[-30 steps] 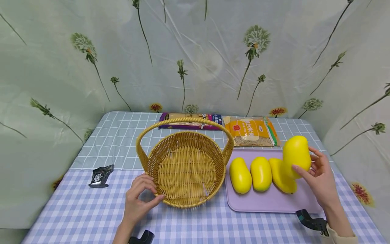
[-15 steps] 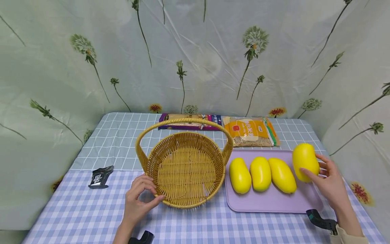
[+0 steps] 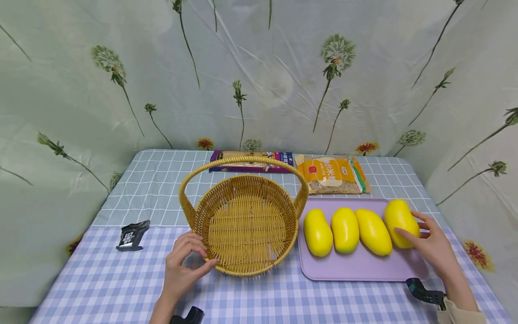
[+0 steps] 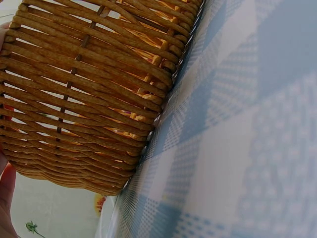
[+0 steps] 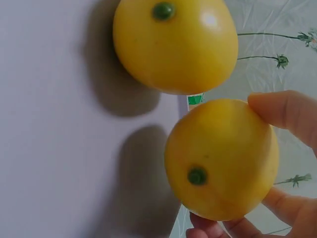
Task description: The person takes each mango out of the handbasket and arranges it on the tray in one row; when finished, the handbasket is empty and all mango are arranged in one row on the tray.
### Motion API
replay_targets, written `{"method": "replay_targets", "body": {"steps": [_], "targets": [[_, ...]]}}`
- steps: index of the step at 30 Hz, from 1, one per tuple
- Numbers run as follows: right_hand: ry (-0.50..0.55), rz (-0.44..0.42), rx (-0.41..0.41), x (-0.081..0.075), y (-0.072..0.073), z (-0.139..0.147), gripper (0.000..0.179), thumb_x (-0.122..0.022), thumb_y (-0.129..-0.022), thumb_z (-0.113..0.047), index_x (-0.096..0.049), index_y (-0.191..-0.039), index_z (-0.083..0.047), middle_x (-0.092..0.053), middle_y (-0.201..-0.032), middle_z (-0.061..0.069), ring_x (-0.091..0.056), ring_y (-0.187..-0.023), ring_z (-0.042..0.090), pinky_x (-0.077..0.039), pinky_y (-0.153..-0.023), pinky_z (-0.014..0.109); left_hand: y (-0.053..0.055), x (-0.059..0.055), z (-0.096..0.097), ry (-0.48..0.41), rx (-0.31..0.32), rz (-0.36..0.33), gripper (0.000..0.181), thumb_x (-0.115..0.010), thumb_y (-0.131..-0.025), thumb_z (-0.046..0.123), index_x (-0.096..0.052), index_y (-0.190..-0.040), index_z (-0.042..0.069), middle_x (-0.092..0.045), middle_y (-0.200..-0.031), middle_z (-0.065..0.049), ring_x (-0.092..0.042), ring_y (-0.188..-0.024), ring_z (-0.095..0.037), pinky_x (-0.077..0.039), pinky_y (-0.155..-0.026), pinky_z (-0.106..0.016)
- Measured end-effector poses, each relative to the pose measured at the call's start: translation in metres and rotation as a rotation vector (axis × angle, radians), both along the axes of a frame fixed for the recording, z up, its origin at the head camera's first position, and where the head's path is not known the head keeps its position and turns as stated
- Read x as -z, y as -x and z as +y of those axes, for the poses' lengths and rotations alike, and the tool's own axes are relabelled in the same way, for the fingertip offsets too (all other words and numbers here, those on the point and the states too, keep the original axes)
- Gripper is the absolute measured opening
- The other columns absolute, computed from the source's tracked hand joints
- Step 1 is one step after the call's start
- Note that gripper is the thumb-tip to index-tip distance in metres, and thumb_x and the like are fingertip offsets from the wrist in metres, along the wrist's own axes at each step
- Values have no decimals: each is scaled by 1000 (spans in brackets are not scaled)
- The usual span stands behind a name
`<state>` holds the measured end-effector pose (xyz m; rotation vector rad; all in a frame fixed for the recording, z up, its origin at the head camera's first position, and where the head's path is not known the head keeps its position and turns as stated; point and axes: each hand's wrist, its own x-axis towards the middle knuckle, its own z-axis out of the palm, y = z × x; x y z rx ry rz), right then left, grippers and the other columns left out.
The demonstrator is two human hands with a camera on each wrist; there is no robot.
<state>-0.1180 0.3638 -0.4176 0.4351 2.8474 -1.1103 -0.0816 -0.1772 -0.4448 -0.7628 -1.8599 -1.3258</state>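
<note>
My right hand [image 3: 435, 245] grips a yellow mango [image 3: 401, 223] with thumb and fingers, close over the right part of the lilac tray [image 3: 364, 272]. In the right wrist view the held mango [image 5: 220, 158] shows its green stem end, and its shadow falls on the tray. Three more mangoes lie side by side to its left, the nearest being this mango [image 3: 373, 231]. My left hand [image 3: 186, 258] holds the front left rim of a round wicker basket [image 3: 247, 234] with a tall handle. The left wrist view shows the basket's woven side [image 4: 84, 94] against the cloth.
A purple packet [image 3: 251, 161] of noodles and an orange-labelled bag [image 3: 333, 174] lie behind the basket and tray. On the left of the checked tablecloth [image 3: 101, 279] sits a small black packet [image 3: 133, 235]. A floral curtain [image 3: 275, 90] backs the table.
The mango in my right hand has moved rightward past the others, then down toward the tray beside the rightmost one. My left hand and the basket have stayed in place.
</note>
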Motion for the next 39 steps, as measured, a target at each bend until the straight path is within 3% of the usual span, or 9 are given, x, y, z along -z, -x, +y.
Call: {"method": "replay_targets", "body": {"steps": [6,14,20,27,34,39], "targets": [[-13,-19,-33,4,0,3,85,-59,-91,-46,-20,-144,7,-33,-128,37,-43,-100,46,-44,-64,29,0,1,0,-4,2,2,32,-84,-72,21,-56,-69,6,-59,-77,-6,-54,-92,-20,-38,-99,-35],[-30,-75,-32,5,1,1,86,-58,-90,-50,-21,-143,8,-34,-126,38,-42,-100,46,-43,-65,32,0,2,-1,0,5,-5,32,-85,-71,21,-57,-70,6,-60,-79,-4,-54,-92,-20,-38,-100,-36],[-36,-86,-62,5,3,3,87,-55,-91,-50,-18,-143,10,-32,-126,39,-41,-103,49,-46,-71,43,0,2,-1,-3,5,-5,31,-86,-68,17,-57,-70,6,-60,-79,-4,-54,-91,-22,-37,-100,-36],[-40,-170,-129,1,7,7,91,-47,-93,-54,-9,-143,12,-27,-127,43,-36,-106,53,-46,-81,60,-1,-1,-1,4,-2,-14,31,-87,-66,14,-56,-70,6,-60,-79,-3,-54,-92,-19,-38,-99,-35],[-49,-201,-153,0,8,8,92,-43,-94,-55,-6,-142,14,-25,-127,44,-35,-106,54,-45,-84,63,-1,-4,0,11,-7,-19,31,-86,-68,17,-57,-70,6,-60,-79,-3,-54,-92,-19,-37,-100,-36],[-84,-164,-152,-1,7,7,92,-44,-94,-54,-7,-141,17,-27,-125,45,-38,-104,55,-46,-82,63,-1,-3,0,9,-3,-13,31,-86,-68,18,-57,-70,6,-60,-79,-4,-54,-91,-19,-37,-100,-36]]}}
